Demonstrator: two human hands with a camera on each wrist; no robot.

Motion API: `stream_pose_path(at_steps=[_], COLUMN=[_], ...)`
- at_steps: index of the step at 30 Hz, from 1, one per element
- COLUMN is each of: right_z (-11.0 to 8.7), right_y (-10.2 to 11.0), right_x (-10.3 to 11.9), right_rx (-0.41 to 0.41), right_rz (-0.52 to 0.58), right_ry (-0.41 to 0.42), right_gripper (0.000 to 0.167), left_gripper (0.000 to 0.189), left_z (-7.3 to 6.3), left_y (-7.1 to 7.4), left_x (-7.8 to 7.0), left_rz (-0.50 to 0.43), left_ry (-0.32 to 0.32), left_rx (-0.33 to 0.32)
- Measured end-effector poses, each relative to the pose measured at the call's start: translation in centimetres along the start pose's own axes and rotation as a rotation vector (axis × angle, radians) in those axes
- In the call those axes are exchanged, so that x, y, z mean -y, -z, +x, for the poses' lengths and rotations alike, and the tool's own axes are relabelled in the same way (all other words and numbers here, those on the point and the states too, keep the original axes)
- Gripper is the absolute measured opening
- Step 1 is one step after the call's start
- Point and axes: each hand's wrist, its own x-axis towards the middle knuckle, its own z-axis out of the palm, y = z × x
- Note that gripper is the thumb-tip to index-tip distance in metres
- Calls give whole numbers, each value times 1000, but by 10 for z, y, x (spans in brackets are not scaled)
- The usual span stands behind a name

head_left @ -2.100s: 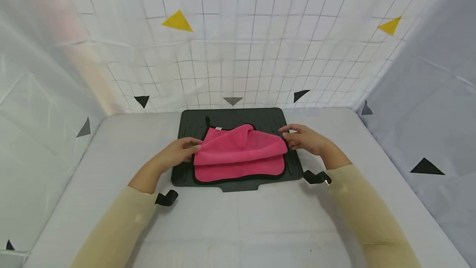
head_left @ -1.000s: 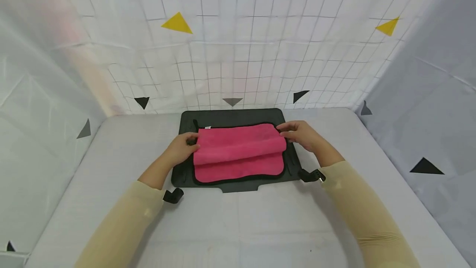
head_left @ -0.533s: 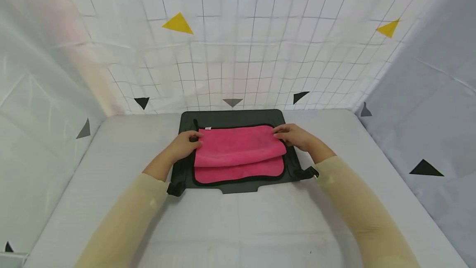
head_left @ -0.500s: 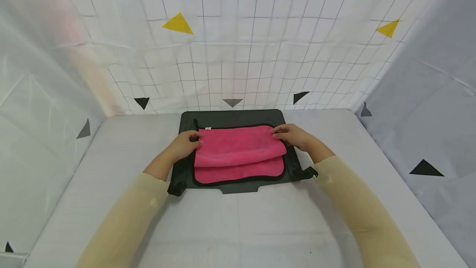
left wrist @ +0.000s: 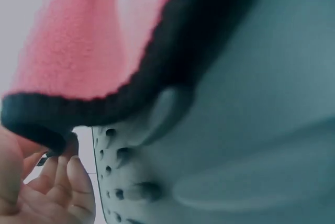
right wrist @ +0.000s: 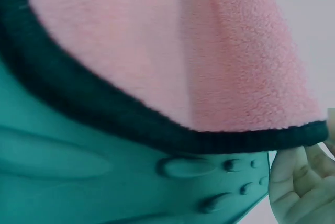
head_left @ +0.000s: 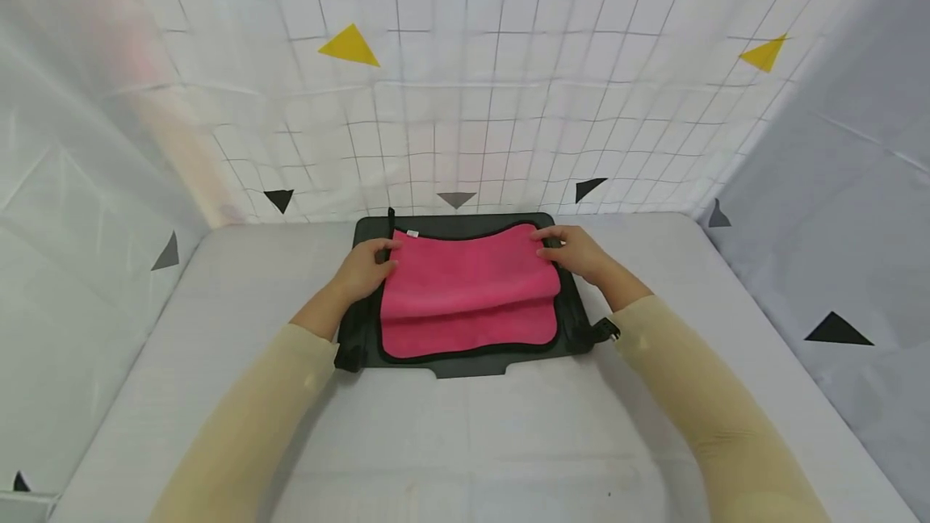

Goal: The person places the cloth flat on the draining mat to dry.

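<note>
A pink towel (head_left: 472, 273) with black edging lies folded over on a dark board (head_left: 471, 366) with raised bumps. My left hand (head_left: 361, 268) pinches its far left corner, by the small white label (head_left: 412, 233) and black loop. At the far right corner, my right hand (head_left: 579, 254) pinches the edge between thumb and fingers. Between the hands the far edge sags slightly, while the near part stays down on the board. In the left wrist view, the towel's black edging (left wrist: 110, 103) is raised above the bumps. The right wrist view shows the fluffy pink surface (right wrist: 246, 67).
The board rests on a white table (head_left: 465, 442), against a white gridded sheet (head_left: 465, 103) at the back. Pale sheets (head_left: 821, 265) wall the sides. A black camera mount (head_left: 352, 357) is strapped at each wrist, close over the board's sides.
Both hands have come inward to the towel's far corners and taken hold. In the last half second they have lifted the far edge, which moved upward and away.
</note>
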Motion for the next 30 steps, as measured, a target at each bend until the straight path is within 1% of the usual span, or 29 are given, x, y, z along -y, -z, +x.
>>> stream_pose_path(at_steps=[4, 9, 14, 19, 22, 24, 27, 30], right_z=[5, 14, 23, 30, 33, 34, 35, 36], right_y=[4, 4, 2, 0, -3, -5, -8, -9], right_x=[5, 6, 4, 4, 4, 3, 0, -2], right_rx=[-50, -112, -128, -147, -132, -105, -60, -38], right_rz=[27, 36, 55, 59, 54, 35, 0, -18], right_ry=[-2, -9, -11, 4, -10, -27, -48, -50], right_gripper=[41, 41, 41, 41, 42, 44, 47, 49], left_gripper=[44, 47, 49, 51, 52, 54, 56, 59], left_z=[7, 16, 23, 27, 28, 29, 30, 30], left_y=[3, 3, 1, 0, 0, -1, -2, -2], left_x=[-5, -5, -3, -1, -1, 0, 1, 0], left_rz=[-9, -24, -44, -62, -48, -34, -11, 13], left_ry=[-2, 4, 13, 39, 59, 66, 78, 91], left_rx=[-32, -38, -45, -57, -51, -40, -14, 17])
